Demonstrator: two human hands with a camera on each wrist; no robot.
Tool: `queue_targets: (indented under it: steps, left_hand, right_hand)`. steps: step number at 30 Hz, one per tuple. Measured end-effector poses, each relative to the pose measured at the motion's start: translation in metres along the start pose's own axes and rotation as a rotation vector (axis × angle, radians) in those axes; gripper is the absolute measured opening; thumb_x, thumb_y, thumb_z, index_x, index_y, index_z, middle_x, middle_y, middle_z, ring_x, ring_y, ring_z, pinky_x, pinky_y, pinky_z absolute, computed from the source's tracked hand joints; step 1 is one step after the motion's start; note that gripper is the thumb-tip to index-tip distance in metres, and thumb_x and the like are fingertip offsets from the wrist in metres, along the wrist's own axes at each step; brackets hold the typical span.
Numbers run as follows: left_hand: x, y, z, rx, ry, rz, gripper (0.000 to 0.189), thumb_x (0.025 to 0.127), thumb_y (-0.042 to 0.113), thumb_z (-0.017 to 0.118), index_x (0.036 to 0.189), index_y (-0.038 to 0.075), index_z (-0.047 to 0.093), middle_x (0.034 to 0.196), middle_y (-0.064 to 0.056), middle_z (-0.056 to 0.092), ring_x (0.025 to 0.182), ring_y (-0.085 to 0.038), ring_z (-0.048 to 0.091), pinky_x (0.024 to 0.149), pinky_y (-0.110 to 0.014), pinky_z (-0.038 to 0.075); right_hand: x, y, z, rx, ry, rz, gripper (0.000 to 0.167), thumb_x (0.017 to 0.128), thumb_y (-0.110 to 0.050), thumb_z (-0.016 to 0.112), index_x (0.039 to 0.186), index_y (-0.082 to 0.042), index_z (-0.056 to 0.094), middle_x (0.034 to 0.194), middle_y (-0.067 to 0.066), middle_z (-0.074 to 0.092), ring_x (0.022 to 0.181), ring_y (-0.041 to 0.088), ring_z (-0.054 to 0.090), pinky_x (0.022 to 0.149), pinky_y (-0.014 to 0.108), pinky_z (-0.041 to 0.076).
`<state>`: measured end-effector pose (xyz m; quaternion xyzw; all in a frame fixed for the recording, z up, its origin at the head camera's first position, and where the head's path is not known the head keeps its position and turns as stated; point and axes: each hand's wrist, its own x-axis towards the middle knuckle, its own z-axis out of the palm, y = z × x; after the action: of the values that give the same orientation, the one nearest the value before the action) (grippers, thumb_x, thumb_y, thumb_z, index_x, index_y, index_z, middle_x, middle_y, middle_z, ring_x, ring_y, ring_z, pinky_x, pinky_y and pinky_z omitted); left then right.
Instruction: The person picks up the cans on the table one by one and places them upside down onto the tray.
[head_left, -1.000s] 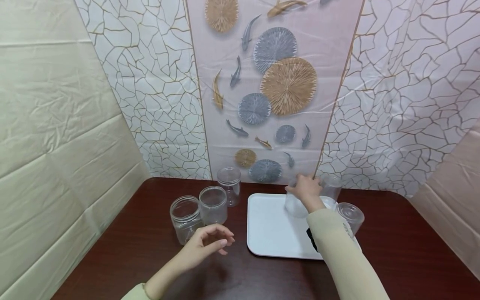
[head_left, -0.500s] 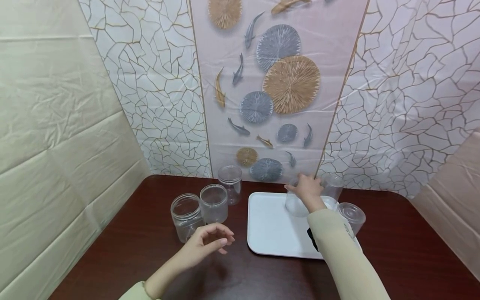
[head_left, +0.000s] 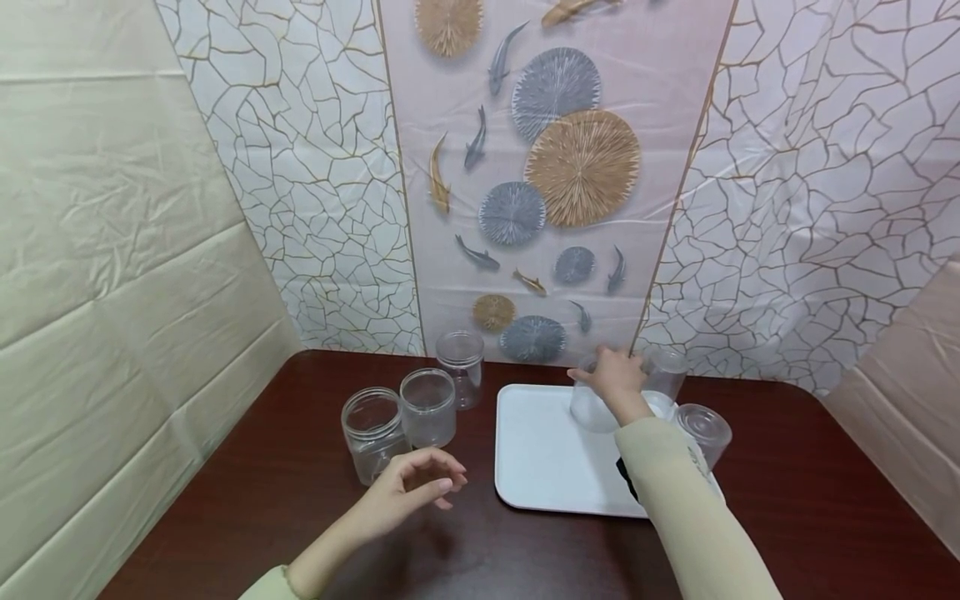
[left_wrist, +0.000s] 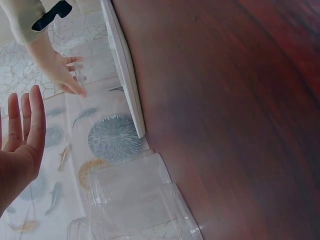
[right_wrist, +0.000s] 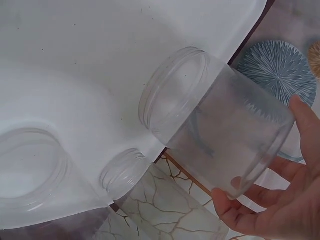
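At the back of the white tray, my right hand grips a clear plastic jar by its base. This jar is upside down, and in the right wrist view its threaded mouth is at the tray surface. Fingers and thumb of the right hand spread around the base's edge. My left hand hovers over the table in front of the left-hand jars, fingers loosely bent and holding nothing. In the left wrist view the left hand shows several fingers apart from everything.
Two more upturned clear jars, one at the back right and one nearer, stand at the tray's right side. Three clear jars, the left, middle and rear, stand mouth up on the dark red table. A patterned cloth backdrop rises behind.
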<state>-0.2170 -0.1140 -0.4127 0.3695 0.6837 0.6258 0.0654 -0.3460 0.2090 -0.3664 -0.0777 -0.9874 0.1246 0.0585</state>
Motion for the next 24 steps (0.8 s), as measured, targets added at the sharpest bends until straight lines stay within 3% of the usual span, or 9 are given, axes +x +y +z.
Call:
queue_targets:
  steps: [12,19,24]
  left_hand:
    - [0.001,-0.001,-0.002,-0.007,-0.013,0.01,0.023,0.094,0.002,0.052,0.11,-0.014,0.054,0.1,-0.038,0.057,0.091,-0.008,0.062,0.07,-0.041,0.058]
    - [0.002,-0.002,-0.001,-0.004,-0.02,0.008,0.02,0.094,0.002,0.052,0.109,-0.01,0.056,0.101,-0.036,0.058,0.091,-0.007,0.062,0.07,-0.04,0.058]
    - [0.0,-0.003,-0.002,0.012,-0.012,0.008,0.019,0.094,0.002,0.052,0.11,-0.008,0.057,0.101,-0.034,0.059,0.091,-0.008,0.062,0.069,-0.038,0.058]
  right_hand:
    - [0.002,-0.003,-0.004,0.028,-0.07,0.034,0.075,0.088,-0.052,0.058,0.137,0.001,0.04,0.136,0.04,0.034,0.124,0.061,0.031,0.097,0.069,0.034]
    - [0.0,-0.001,-0.009,0.06,-0.137,0.029,0.074,0.094,-0.051,0.047,0.142,0.003,0.031,0.14,0.042,0.027,0.127,0.061,0.025,0.1,0.071,0.028]
    - [-0.002,-0.003,-0.014,0.048,-0.157,0.001,0.074,0.095,-0.052,0.043,0.142,0.003,0.03,0.141,0.038,0.03,0.127,0.06,0.026,0.1,0.071,0.029]
